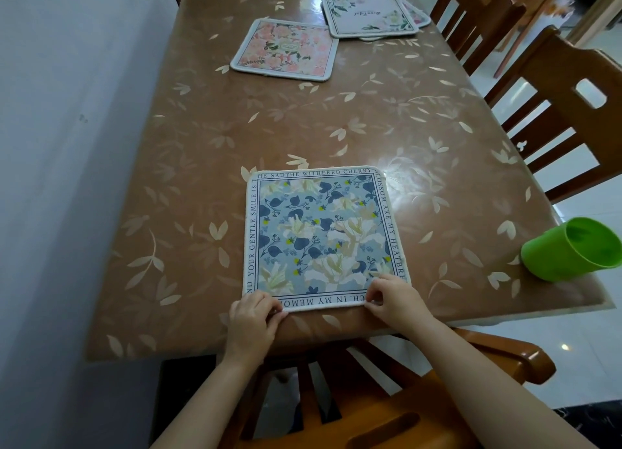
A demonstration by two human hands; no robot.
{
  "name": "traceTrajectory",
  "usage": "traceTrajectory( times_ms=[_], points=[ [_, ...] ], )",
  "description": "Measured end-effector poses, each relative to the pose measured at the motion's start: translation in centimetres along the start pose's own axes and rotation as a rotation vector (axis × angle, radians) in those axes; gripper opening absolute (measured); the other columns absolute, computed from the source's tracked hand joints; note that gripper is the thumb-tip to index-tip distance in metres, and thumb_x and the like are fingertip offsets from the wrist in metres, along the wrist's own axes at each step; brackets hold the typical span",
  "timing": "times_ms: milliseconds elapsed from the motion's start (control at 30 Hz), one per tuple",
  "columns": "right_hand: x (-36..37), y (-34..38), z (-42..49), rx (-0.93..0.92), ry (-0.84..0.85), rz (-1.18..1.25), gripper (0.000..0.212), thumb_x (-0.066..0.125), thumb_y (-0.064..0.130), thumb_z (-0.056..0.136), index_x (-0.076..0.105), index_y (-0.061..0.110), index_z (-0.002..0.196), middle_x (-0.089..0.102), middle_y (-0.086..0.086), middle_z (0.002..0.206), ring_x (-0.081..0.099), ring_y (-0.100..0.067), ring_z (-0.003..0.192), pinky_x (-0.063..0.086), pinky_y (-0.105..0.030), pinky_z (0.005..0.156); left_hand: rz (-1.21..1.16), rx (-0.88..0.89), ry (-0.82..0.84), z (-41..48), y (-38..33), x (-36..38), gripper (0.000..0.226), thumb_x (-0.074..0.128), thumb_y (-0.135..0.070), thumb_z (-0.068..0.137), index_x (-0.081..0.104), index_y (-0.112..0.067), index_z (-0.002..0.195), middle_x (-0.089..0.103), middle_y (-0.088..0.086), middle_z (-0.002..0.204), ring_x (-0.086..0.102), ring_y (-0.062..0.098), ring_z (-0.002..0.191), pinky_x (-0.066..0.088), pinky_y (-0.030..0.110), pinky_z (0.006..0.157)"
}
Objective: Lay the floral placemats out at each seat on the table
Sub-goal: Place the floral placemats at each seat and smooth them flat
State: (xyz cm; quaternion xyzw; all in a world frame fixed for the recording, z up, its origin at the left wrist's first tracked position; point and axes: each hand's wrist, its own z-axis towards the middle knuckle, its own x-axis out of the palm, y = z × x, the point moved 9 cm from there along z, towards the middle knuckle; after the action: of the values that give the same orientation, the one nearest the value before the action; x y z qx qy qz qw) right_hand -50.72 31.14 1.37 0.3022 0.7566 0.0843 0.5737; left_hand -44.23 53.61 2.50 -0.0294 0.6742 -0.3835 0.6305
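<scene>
Head camera showing me brown leaf-print table (pixel 336 119). Blue floral placemat (pixel 319 236) lying flat at 6 o'clock, near table edge. Left hand (pixel 254 320) pinching its near-left corner, fingers narrow on hem; right hand (pixel 393 300) pinching near-right corner likewise. I am seeing pink floral placemat (pixel 286 50) lying at 12 o'clock, stack of placemats (pixel 370 14) just beside it at 1 o'clock. Green cup (pixel 572 250) tilting at 3 o'clock.
</scene>
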Motion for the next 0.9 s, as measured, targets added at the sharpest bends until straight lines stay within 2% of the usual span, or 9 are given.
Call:
traceTrajectory(
  times_ms=[167, 300, 433, 600, 700, 900],
  points=[
    [0.28, 0.17, -0.72, -0.035, 0.021, 0.008, 0.018, 0.063, 0.014, 0.08, 0.05, 0.023, 0.071, 0.049, 0.008, 0.084, 0.052, -0.018, 0.091, 0.04, -0.024, 0.068, 0.023, 0.051, 0.007, -0.75, -0.43, -0.07, 0.022, 0.082, -0.006, 0.064, 0.061, -0.011, 0.069, 0.06, 0.002, 0.068, 0.055, 0.019, 0.065, 0.038, 0.03, 0.064],
    [-0.04, 0.18, -0.88, -0.045, 0.02, 0.024, 0.012, 0.065, 0.013, 0.078, 0.056, 0.018, 0.073, 0.051, 0.006, 0.085, 0.052, -0.018, 0.091, 0.045, -0.03, 0.073, 0.028, 0.056, 0.006, -0.73, -0.63, -0.21, 0.022, 0.082, -0.008, 0.064, 0.06, -0.011, 0.068, 0.059, 0.002, 0.067, 0.053, 0.018, 0.064, 0.037, 0.029, 0.064],
    [-0.51, -0.12, -1.02, -0.033, 0.013, 0.017, 0.02, 0.069, 0.016, 0.076, 0.051, 0.021, 0.069, 0.052, 0.005, 0.085, 0.05, -0.016, 0.089, 0.046, -0.031, 0.074, 0.048, 0.065, 0.005, -0.73, -0.81, -0.23, 0.023, 0.083, -0.008, 0.062, 0.06, -0.011, 0.067, 0.058, 0.002, 0.067, 0.054, 0.019, 0.063, 0.037, 0.029, 0.062],
    [-0.52, 0.38, -1.13, -0.091, -0.014, -0.018, 0.002, 0.06, 0.007, 0.077, 0.059, 0.008, 0.076, 0.059, -0.006, 0.09, 0.051, -0.022, 0.09, 0.043, -0.029, 0.07, 0.053, 0.066, 0.002, -0.74, -0.72, -0.05, 0.023, 0.082, -0.007, 0.063, 0.06, -0.01, 0.067, 0.058, 0.003, 0.067, 0.054, 0.02, 0.064, 0.038, 0.03, 0.062],
    [-0.49, 0.36, -1.15, -0.098, -0.024, -0.017, 0.003, 0.059, 0.004, 0.077, 0.06, 0.007, 0.075, 0.059, -0.007, 0.09, 0.051, -0.022, 0.089, 0.038, -0.024, 0.067, 0.051, 0.062, 0.0, -0.74, -0.57, 0.06, 0.023, 0.082, -0.007, 0.063, 0.06, -0.01, 0.068, 0.059, 0.003, 0.068, 0.054, 0.019, 0.065, 0.038, 0.029, 0.063],
    [-0.23, 0.48, -1.05, -0.087, -0.027, 0.001, 0.007, 0.057, 0.003, 0.078, 0.058, 0.01, 0.076, 0.051, -0.001, 0.087, 0.051, -0.023, 0.091, 0.035, -0.024, 0.069, 0.066, 0.06, 0.032, -0.77, -0.61, 0.53, 0.025, 0.083, -0.01, 0.062, 0.061, -0.011, 0.073, 0.058, 0.004, 0.074, 0.054, 0.02, 0.07, 0.04, 0.031, 0.066]
  ],
)
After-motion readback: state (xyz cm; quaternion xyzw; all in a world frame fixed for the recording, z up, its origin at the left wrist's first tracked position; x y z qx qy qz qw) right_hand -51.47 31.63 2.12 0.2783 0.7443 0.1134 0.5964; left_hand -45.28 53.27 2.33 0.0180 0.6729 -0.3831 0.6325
